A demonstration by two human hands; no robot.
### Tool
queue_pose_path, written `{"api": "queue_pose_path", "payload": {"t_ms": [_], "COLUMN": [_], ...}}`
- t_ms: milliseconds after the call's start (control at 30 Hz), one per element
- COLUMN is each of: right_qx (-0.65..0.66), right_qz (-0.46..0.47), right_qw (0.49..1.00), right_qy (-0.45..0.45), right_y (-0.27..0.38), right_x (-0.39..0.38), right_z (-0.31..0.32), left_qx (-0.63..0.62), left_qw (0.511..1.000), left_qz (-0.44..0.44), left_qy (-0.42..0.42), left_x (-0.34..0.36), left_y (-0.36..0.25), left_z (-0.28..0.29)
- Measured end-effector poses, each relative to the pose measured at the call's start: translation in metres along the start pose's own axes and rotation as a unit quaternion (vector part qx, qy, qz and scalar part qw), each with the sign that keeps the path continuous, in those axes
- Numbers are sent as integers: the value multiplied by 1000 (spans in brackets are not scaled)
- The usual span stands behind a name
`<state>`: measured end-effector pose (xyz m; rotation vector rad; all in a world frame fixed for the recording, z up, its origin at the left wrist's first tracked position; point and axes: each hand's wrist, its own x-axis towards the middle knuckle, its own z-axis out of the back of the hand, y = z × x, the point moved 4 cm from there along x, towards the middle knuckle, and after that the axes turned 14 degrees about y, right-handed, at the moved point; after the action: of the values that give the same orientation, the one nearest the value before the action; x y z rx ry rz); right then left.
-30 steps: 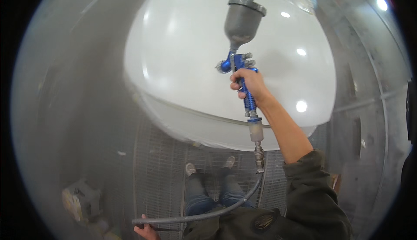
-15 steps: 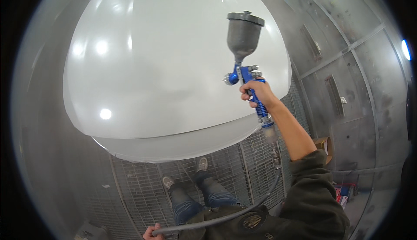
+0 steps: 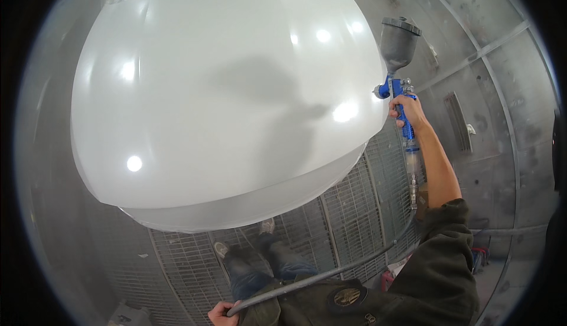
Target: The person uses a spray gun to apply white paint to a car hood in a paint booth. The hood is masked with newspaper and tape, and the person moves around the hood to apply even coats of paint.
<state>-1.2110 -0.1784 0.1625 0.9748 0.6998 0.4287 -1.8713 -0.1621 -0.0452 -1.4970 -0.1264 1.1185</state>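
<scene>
My right hand [image 3: 407, 111] grips the blue handle of a spray gun [image 3: 394, 87] with a grey cup [image 3: 397, 47] on top, held upright at the right edge of a large glossy white panel [image 3: 224, 107]. The nozzle points left toward the panel, and a shadow falls on the white surface. Below the handle a clear fitting [image 3: 412, 163] joins a grey air hose [image 3: 319, 276], which curves down across my body. My left hand [image 3: 223, 313] holds that hose at the bottom of the view.
Beneath me is a metal grate floor [image 3: 336, 225], with my feet under the panel's near edge. A grey stained wall [image 3: 490, 137] with seams and slotted fixtures runs along the right. Red items [image 3: 388, 280] lie low at the right. A grey object [image 3: 124, 314] sits at bottom left.
My right hand has carried the gun to the right, to the panel's edge. The panel now appears further left and larger in view. My left hand still holds the hose, slightly further right.
</scene>
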Motion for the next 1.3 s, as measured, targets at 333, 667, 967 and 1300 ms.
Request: {"api": "queue_pose_path", "payload": {"t_ms": [333,667,967,1300], "right_qx": [-20,97,164,208], "right_qz": [47,12,5,9], "right_qw": [995,992,971,936], "right_qy": [-87,76,176,285], "right_y": [-12,58,106,105], "right_x": [2,-14,-25,-27], "right_z": [-4,-58,-51,-40], "left_qx": [-6,-98,-222,-271], "left_qw": [998,975,925,875], "left_qz": [26,12,-42,-75], "left_qy": [-61,-201,-307,-395], "left_x": [-17,-55,-110,-150], "left_y": [37,-37,-112,-128], "left_z": [13,25,-27,-138]}}
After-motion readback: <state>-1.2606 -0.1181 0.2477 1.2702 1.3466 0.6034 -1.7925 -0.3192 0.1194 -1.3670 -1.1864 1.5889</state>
